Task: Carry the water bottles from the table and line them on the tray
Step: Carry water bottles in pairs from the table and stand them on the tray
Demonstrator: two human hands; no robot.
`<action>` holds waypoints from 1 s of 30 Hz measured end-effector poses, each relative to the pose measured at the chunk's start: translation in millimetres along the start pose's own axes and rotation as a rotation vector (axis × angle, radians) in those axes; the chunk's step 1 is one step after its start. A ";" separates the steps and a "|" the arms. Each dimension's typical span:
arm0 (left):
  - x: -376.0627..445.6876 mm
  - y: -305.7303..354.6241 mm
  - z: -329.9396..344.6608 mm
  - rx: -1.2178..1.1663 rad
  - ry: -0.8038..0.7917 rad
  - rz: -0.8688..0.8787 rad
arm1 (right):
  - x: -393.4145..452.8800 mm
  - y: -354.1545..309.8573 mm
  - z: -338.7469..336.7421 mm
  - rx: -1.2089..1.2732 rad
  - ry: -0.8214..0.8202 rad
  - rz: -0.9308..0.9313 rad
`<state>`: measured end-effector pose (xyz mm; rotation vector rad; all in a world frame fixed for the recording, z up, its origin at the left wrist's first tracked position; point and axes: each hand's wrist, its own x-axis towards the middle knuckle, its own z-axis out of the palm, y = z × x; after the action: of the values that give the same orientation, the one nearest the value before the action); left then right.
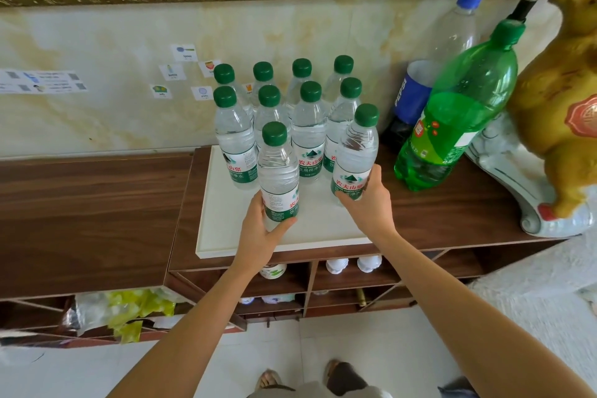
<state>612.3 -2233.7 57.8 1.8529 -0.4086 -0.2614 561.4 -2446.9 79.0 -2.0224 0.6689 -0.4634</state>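
Both hands grip water bottles upright over the white tray's front: left hand (258, 233) one bottle (278, 171), right hand (368, 200) another (355, 155). Eight bottles (284, 107) fill the tray (226, 229) behind; soda bottles (452, 113) crowd its right edge.

Back-row water bottles (263, 74) mostly hidden, wall labels (42, 81) too small — gold figurine (562, 100) cropped

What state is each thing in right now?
Left hand: grips the left water bottle, upright over the tray.
Right hand: grips the right water bottle, upright.
Eight bottles behind: standing, capped, two rows.
Green soda bottle: capped, leaning.
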 end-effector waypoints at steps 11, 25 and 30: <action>-0.7 -3.8 -4.0 0.006 -0.075 -0.020 | 7.9 0.8 -7.3 -0.051 -0.098 0.035; 28.8 12.8 45.5 0.022 -0.008 0.035 | 3.9 2.7 -18.6 -0.077 -0.175 -0.020; 29.6 12.2 46.3 0.016 0.002 0.037 | 5.0 3.2 -19.0 -0.060 -0.185 -0.019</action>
<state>620.1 -2289.4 55.7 1.8592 -0.4445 -0.2319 553.7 -2463.9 86.1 -2.0994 0.5561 -0.2664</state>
